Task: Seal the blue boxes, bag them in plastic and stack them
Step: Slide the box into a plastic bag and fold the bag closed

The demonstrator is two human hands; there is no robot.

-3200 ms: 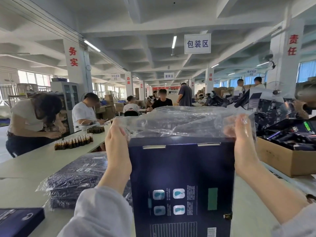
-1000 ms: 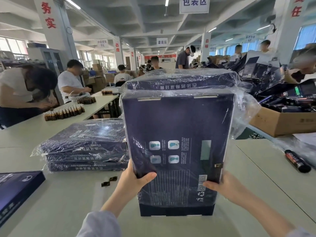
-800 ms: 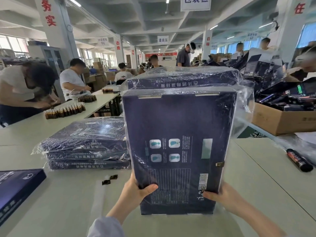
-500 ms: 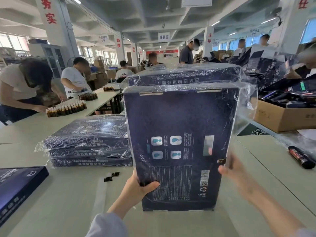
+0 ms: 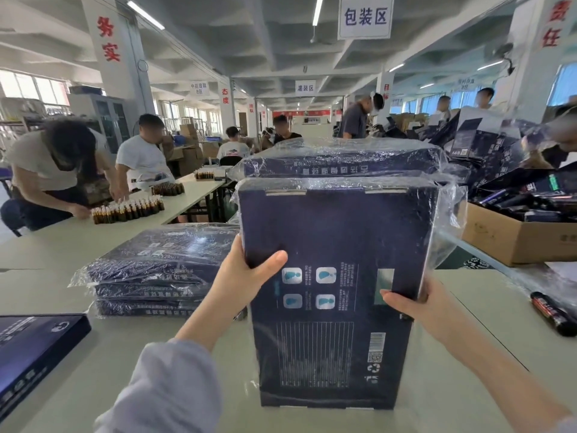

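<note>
Box: the dark blue rectangular cardboard box (image 5: 337, 232) stands upright on its short end at the centre of the pale green table (image 5: 78, 364), printed face toward the camera.
Bag: a clear plastic bag (image 5: 449, 214) covers the box from the top and hangs loose along its right side.
Left hand (image 5: 246, 276): grips the box's left edge, thumb curled onto the near face, fingers hidden behind it.
Right hand (image 5: 415, 304): grips the right edge lower down, thumb on the near face.
Stack: bagged dark blue boxes (image 5: 153, 273) lie flat, left of the upright box.
Near left: an unbagged dark blue box (image 5: 34, 345) lies flat.
Right: a black cylindrical tube (image 5: 552, 314) lies on the table; a brown cardboard carton (image 5: 515, 242) sits farther back.
Far left: rows of small amber vials (image 5: 128, 210) stand on the table.
</note>
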